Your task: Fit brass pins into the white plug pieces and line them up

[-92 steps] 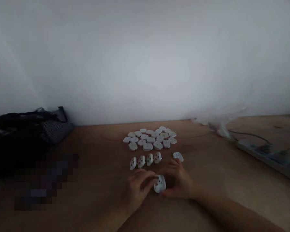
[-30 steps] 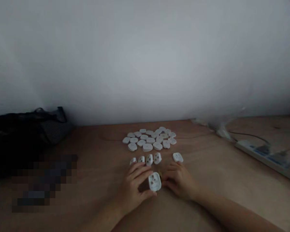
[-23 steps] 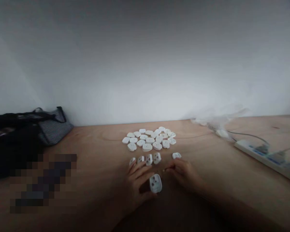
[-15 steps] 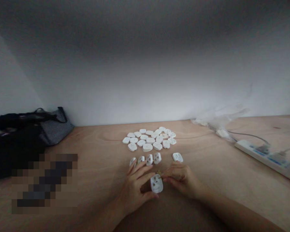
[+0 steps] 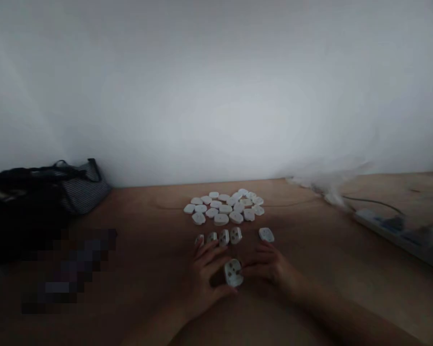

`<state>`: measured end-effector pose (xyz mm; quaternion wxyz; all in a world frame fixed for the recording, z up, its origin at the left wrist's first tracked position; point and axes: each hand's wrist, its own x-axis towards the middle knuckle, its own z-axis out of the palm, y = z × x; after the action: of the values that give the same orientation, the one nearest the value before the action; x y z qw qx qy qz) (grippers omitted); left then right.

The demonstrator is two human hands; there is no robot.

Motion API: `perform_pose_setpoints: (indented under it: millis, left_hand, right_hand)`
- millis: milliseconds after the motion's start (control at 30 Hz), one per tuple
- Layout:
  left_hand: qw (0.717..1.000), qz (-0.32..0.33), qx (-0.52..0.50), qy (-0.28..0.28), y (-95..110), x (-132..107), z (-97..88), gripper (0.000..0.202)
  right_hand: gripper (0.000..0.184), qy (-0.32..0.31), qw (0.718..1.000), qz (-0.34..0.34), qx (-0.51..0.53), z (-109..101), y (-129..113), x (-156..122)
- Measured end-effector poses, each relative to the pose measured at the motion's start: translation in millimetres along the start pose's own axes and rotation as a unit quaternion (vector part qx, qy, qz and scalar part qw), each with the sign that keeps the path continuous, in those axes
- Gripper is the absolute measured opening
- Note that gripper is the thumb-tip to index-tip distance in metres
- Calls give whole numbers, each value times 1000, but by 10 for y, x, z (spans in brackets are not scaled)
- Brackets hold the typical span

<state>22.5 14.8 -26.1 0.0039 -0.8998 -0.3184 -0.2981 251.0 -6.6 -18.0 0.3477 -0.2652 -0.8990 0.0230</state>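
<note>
The plug (image 5: 233,273), a small white piece with dark holes in its upturned face, sits near the middle of the table's near edge, tilted up between both hands. The left hand (image 5: 206,275) clasps it, thumb under its lower left edge and fingers spread behind it. The right hand (image 5: 266,267) curls in from the right with its fingertips against the plug's right side; whether they pinch it or only touch it cannot be told. Just beyond the hands lies a row (image 5: 218,238) of four like pieces, the left fingers reaching up to it, and a lone piece (image 5: 266,234) lies apart to its right. Farther back, toward the far edge, is a flat pile (image 5: 224,207) of many more. A dark bag (image 5: 39,202) sits at the table's (image 5: 147,226) far left corner. A power strip (image 5: 400,230) with a cable runs along the right side, with crumpled clear plastic (image 5: 324,185) behind it by the wall.
</note>
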Motion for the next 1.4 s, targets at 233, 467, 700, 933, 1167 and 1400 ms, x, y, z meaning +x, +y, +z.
perform_pose_setpoints:
  millis: [233, 467, 700, 933, 1167, 1400]
  left_hand:
    - [1000, 8, 5, -3, 2, 3, -13, 54]
    - [1000, 18, 3, 13, 73, 33, -52, 49]
    - [999, 21, -11, 24, 70, 37, -42, 49]
    - [999, 26, -26, 28, 69, 45, -36, 53]
    - [998, 28, -59, 26, 73, 48, -23, 54]
    - [992, -38, -118, 5, 101, 19, -34, 42]
  right_hand:
    - [18, 11, 1000, 2, -28, -16, -45, 31]
    - [13, 36, 998, 54, -23, 70, -124, 44]
    - [18, 29, 997, 69, -34, -63, -135, 52]
    - [73, -30, 989, 143, 29, -1, 22, -7]
    - [56, -1, 967, 218, 128, 144, -42, 21]
    - [41, 11, 965, 227, 128, -60, 66, 19]
